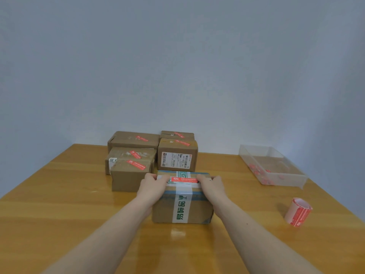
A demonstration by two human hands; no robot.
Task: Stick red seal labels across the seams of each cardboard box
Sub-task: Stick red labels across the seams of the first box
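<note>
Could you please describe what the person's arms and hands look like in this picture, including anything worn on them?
Both forearms are bare right down to the bottom edge of the picture: no sleeves or cuffs show. The left hand and right hand are bare too, without gloves. No watch, bracelet or ring is visible on the wrists or on the fingers that show. The nails are too small to judge.

Wooden table (59, 204) bears boxes (130, 161), tray (284, 179), label roll (298, 212).
</note>
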